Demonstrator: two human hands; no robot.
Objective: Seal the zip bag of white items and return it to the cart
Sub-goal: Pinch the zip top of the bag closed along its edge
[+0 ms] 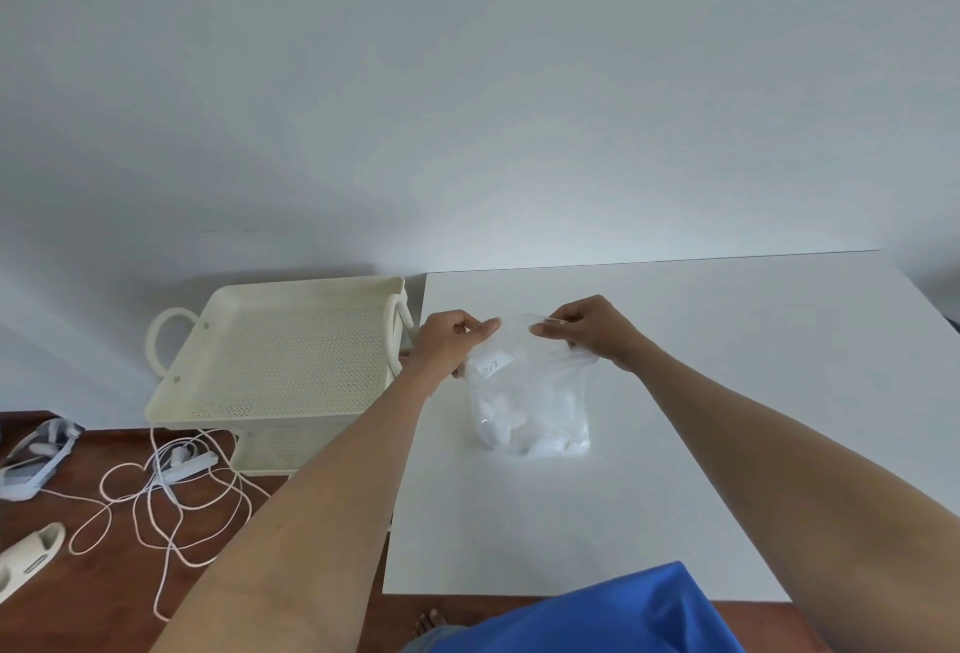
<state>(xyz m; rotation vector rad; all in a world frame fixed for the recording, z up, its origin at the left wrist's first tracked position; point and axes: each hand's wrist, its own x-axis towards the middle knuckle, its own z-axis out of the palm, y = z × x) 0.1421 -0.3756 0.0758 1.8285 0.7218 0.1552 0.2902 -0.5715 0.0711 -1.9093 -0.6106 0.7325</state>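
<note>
Fabric (597,616), blue, nearest the viewer, below both forearms; a bare foot (430,621) shows beside it on the wooden floor (104,600).

Worktop (727,444), white, carrying one item: the zip bag (530,408), clear plastic, standing roughly upright just below both hands, its base resting on the surface. Contents: white items, soft-looking lumps bunched in the lower half; count cannot be told. A small label with writing sits near the top, just inside the left hand.

Left hand (449,345), fingers curled, pinching the bag's upper left edge between thumb and fingertips. Right hand (587,332), likewise pinching the upper right edge. The two hands are held close, the mouth of the bag stretched between them. Whether the zip is closed at any point cannot be told.

Risk: the seal may close only in part if the tracks are misaligned while pressed, leaving a gap; trapped air may make the bag puff and pop the zip open when carried. Contents could spill if the bag tips before closing.

Cart (280,356), cream, perforated tray on top, outward of the left hand, beside the worktop's edge. Nothing visible in the top tray. White cord (156,496) and a slipper (26,553) lie on the floor below it.
</note>
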